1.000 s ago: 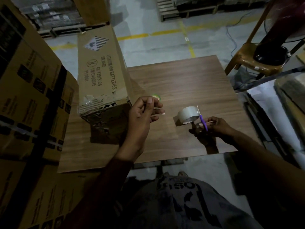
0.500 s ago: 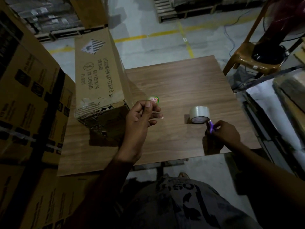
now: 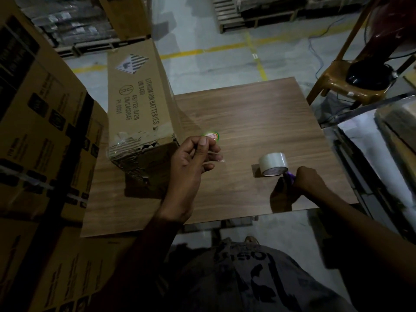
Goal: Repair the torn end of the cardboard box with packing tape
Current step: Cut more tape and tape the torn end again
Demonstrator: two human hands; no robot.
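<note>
The left hand (image 3: pixel 191 161) hangs just above the table (image 3: pixel 247 118), fingers curled, pinching a short strip of clear tape (image 3: pixel 215 161) whose pale end pokes out to the right past the fingertips. It is just beside the near corner of the cardboard box (image 3: pixel 137 102); from here I cannot tell whether it touches the box.

The right hand (image 3: pixel 309 182) sits low near the table's front edge, clenched round a purple tool (image 3: pixel 289 176). Only a bit of the handle shows, so whether it is scissors or a cutter is beyond me. That tool lies right up against the tape roll (image 3: pixel 273 164), which stands on the wood with its open core turned towards the person.

The long box lies along the left side of the table, printed "LITHIUM ION BATTERIES". Its near end (image 3: pixel 144 154) is crumpled and ragged, with old tape patches and dark gaps along the top edge.

A small round green-rimmed disc (image 3: pixel 212 136) lies on the wood just behind the left fingers. Stacked cartons (image 3: pixel 40 136) crowd the left. Off to the right is a brown plastic chair (image 3: pixel 333 84) bearing a dark fan base (image 3: pixel 369 78). Yellow lines (image 3: pixel 202 51) cross the grey floor beyond.
</note>
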